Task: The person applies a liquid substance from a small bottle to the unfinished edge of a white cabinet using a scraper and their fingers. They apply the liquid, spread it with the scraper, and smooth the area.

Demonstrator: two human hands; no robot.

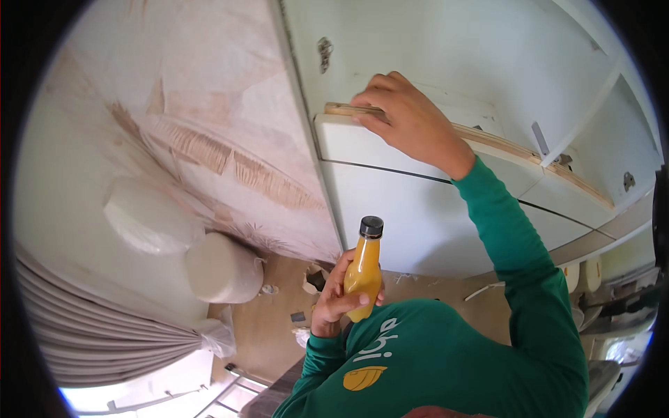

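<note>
My left hand is wrapped round a clear bottle of yellow liquid with a black cap. The bottle stands nearly upright, tilted a little, in front of my green shirt. Stretched out to the far side, my right hand pinches the left part of a thin wooden strip. That strip runs along the top edge of a white cabinet front. Fingertips of my right hand lie partly behind the strip, with the thumb on the near side.
A metal hinge piece is fixed inside the open white cabinet. Left of it stands a patterned wall panel. Wrapped white rolls, a gathered curtain and a ladder lie to the lower left. An opened bag sits on the floor.
</note>
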